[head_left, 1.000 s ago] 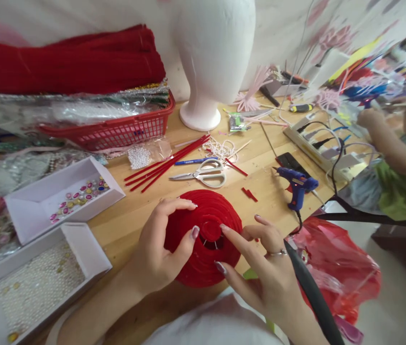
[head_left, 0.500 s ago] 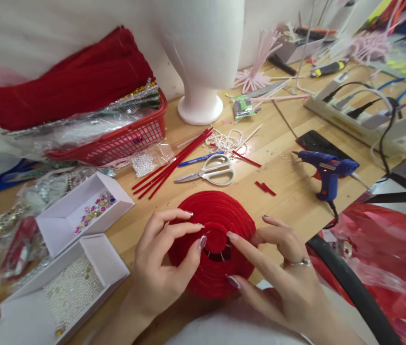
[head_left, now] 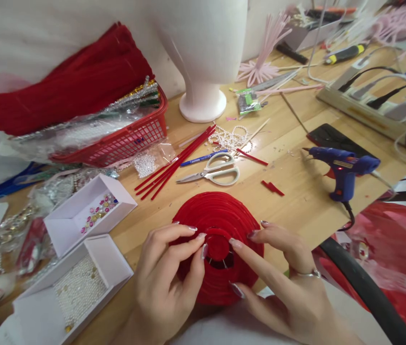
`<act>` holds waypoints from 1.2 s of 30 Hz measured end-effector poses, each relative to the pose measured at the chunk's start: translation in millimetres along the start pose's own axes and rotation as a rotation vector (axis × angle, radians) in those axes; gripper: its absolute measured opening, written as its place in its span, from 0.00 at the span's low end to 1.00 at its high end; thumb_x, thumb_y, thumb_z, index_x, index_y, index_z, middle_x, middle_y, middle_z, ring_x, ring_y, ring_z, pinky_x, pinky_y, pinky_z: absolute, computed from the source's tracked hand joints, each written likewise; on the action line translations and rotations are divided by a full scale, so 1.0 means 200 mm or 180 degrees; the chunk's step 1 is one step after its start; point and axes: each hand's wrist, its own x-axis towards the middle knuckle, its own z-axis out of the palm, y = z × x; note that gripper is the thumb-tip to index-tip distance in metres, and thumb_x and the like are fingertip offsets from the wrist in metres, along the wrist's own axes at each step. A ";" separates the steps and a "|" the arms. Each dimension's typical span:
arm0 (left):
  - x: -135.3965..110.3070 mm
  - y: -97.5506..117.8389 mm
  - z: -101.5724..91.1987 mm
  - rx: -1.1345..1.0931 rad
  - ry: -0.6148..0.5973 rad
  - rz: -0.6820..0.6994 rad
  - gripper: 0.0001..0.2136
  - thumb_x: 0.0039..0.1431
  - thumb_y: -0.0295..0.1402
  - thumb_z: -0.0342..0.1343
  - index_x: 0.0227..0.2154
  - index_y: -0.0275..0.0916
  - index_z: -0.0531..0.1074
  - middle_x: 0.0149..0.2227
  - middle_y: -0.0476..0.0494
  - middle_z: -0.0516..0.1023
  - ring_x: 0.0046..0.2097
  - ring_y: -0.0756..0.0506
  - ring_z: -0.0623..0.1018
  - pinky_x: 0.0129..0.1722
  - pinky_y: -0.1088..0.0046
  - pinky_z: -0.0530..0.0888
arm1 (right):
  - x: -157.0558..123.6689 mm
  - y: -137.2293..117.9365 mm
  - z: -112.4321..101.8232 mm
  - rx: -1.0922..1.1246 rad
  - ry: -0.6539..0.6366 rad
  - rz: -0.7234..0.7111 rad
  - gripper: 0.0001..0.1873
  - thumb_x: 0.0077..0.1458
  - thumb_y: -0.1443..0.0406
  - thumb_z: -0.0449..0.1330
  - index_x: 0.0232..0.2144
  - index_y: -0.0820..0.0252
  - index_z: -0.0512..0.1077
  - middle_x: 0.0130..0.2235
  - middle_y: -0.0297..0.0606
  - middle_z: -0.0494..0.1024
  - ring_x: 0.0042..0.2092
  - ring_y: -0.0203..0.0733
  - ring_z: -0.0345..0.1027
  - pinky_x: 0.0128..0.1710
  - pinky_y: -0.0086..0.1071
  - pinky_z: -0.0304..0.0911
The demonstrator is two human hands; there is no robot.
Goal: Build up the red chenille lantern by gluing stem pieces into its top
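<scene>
A round, dome-like piece of coiled red chenille stems (head_left: 220,206) sits at the table's front edge, between my hands. At its middle, a small red disc (head_left: 218,247) sits over a dark gap where thin pale wires show. My left hand (head_left: 172,273) has thumb and fingertips pinched together at the left of this disc, on a bit of the red coil. With fingers spread around the piece's right side, my right hand (head_left: 282,278) grips it; its index fingertip touches the inner ring and its thumb presses lower down. The piece's underside is hidden.
Beyond the piece lie scissors (head_left: 220,170), a blue pen (head_left: 203,158), red stems (head_left: 181,163) and bead strings (head_left: 229,139). A glue gun (head_left: 342,165) stands right, near a power strip (head_left: 368,115). Bead boxes (head_left: 112,278) and a red basket (head_left: 127,139) are left; a white mannequin head (head_left: 203,57) stands behind.
The view has shifted slightly, so the table's things sit a little differently. My left fingertips have closed together at the inner ring. The right hand stays on the piece.
</scene>
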 end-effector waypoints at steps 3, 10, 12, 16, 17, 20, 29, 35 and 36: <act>0.00 0.01 0.00 0.0015 -0.0086 -0.0035 0.08 0.61 0.17 0.56 0.41 0.33 0.74 0.44 0.42 0.75 0.47 0.48 0.76 0.51 0.71 0.73 | 0.00 0.00 0.00 0.0019 -0.0001 0.0011 0.17 0.61 0.68 0.59 0.52 0.65 0.71 0.51 0.46 0.64 0.53 0.45 0.63 0.60 0.43 0.61; 0.01 0.05 0.01 0.0219 -0.0169 -0.0024 0.06 0.63 0.22 0.56 0.42 0.32 0.72 0.47 0.39 0.74 0.49 0.46 0.75 0.54 0.67 0.72 | 0.02 0.00 -0.01 0.0020 0.0034 -0.0018 0.15 0.60 0.68 0.59 0.50 0.64 0.72 0.51 0.46 0.65 0.53 0.46 0.64 0.59 0.45 0.63; 0.01 0.06 0.01 0.0277 -0.0145 -0.0035 0.07 0.62 0.22 0.56 0.43 0.32 0.72 0.47 0.38 0.74 0.49 0.45 0.75 0.54 0.66 0.72 | 0.02 0.00 -0.01 0.0048 0.0031 0.0018 0.16 0.60 0.68 0.59 0.51 0.64 0.72 0.51 0.46 0.65 0.52 0.46 0.65 0.58 0.46 0.64; 0.00 0.06 0.00 0.0453 -0.0338 -0.0016 0.09 0.63 0.22 0.56 0.45 0.33 0.72 0.49 0.37 0.75 0.51 0.42 0.75 0.54 0.64 0.73 | 0.03 -0.01 -0.01 0.0024 -0.0017 0.0102 0.16 0.59 0.68 0.60 0.50 0.63 0.72 0.50 0.46 0.65 0.52 0.47 0.66 0.56 0.47 0.67; 0.00 0.06 -0.01 0.0505 -0.0430 0.0012 0.09 0.63 0.23 0.56 0.46 0.32 0.72 0.50 0.36 0.75 0.52 0.42 0.74 0.55 0.63 0.72 | 0.03 -0.02 -0.01 0.0002 -0.0035 0.0117 0.16 0.59 0.68 0.60 0.50 0.63 0.72 0.50 0.46 0.65 0.51 0.47 0.66 0.55 0.48 0.68; -0.01 0.07 -0.02 0.0635 -0.0603 0.0140 0.11 0.65 0.25 0.55 0.49 0.30 0.71 0.52 0.33 0.74 0.55 0.40 0.73 0.57 0.61 0.71 | 0.03 -0.02 -0.01 -0.0032 -0.0055 0.0169 0.16 0.59 0.68 0.60 0.51 0.62 0.72 0.50 0.46 0.66 0.51 0.48 0.66 0.54 0.48 0.69; -0.04 0.06 -0.03 0.0526 -0.0554 0.0103 0.14 0.66 0.25 0.53 0.52 0.29 0.70 0.54 0.33 0.72 0.56 0.41 0.72 0.59 0.65 0.69 | 0.02 0.00 -0.01 0.0034 0.0151 -0.0065 0.16 0.57 0.71 0.61 0.48 0.64 0.73 0.49 0.46 0.70 0.50 0.46 0.69 0.52 0.43 0.71; -0.05 0.06 -0.03 0.0640 -0.0540 0.0126 0.14 0.66 0.26 0.53 0.54 0.28 0.70 0.54 0.32 0.72 0.57 0.41 0.72 0.59 0.65 0.70 | 0.02 -0.01 -0.01 -0.0090 0.0115 -0.0030 0.17 0.58 0.68 0.60 0.50 0.62 0.73 0.48 0.45 0.70 0.49 0.47 0.69 0.50 0.45 0.73; -0.05 0.06 -0.03 0.0635 -0.0536 0.0118 0.15 0.67 0.26 0.53 0.54 0.28 0.70 0.54 0.32 0.72 0.56 0.42 0.73 0.59 0.65 0.70 | 0.02 -0.01 0.00 -0.0100 0.0099 -0.0003 0.16 0.59 0.67 0.60 0.50 0.62 0.73 0.48 0.45 0.70 0.49 0.47 0.69 0.50 0.45 0.73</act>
